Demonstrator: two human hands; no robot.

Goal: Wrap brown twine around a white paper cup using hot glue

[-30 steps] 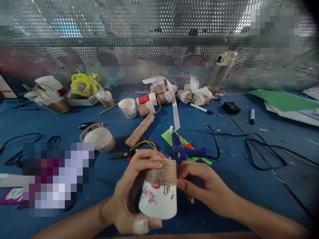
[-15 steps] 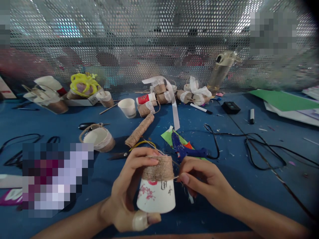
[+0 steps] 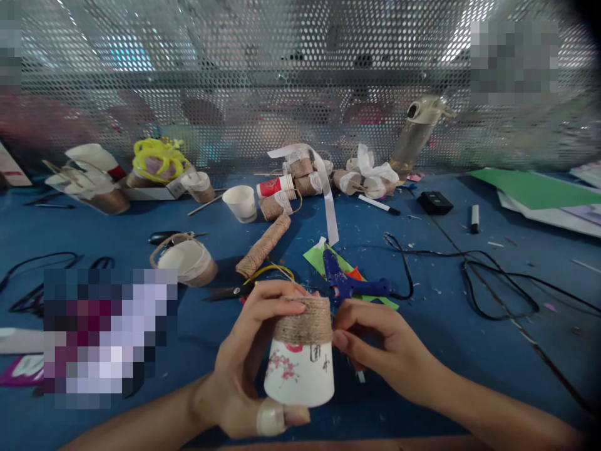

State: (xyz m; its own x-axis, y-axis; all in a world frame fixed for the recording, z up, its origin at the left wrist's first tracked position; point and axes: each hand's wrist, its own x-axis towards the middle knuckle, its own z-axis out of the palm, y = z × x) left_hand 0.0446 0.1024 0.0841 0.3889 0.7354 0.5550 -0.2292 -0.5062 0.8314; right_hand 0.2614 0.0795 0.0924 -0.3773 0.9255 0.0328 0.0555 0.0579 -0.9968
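Observation:
My left hand (image 3: 253, 357) is closed round an upside-down paper cup (image 3: 298, 376), fingers over its narrow end and a bandaged thumb under the rim. White with pink blossom and black characters, the cup has jute twine (image 3: 307, 322) wound round its upper half in close rows. At the cup's right side my right hand (image 3: 375, 338) is pinched, fingertips right up to the lower edge of the winding; the twine end in them is mostly hidden. Beyond the hands lie a roll of twine (image 3: 263, 245), scissors (image 3: 235, 292) and a blue glue gun (image 3: 345, 282).
To the left stands a twine-handled cup (image 3: 188, 263). Farther back are a white paper cup (image 3: 240, 203), several twine-wrapped cups, a white ribbon (image 3: 328, 207) and a tilted bottle (image 3: 416, 138) by the perforated metal screen (image 3: 263, 113). A black cord (image 3: 474, 257) runs rightward.
The cup and my left hand have shifted slightly right and down. My right fingertips have come closer to the cup's side, and the short stretch of twine between them no longer shows.

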